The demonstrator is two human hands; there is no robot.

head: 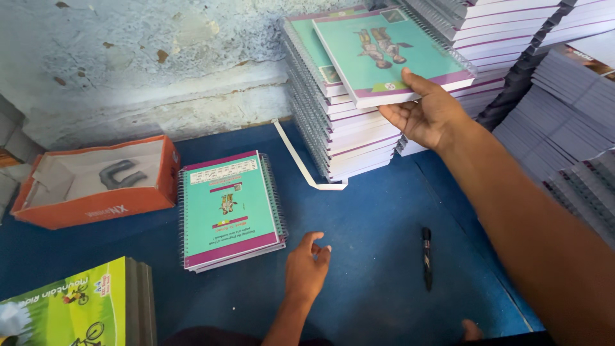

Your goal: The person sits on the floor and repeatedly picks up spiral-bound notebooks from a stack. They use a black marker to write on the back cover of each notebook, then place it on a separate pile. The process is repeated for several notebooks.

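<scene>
While right hand (428,115) lifts notebook (384,54), spine upper-right

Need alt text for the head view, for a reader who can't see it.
The right hand lifts a teal spiral notebook off a tall stack. The left hand rests on the blue table beside a short notebook pile.
</scene>
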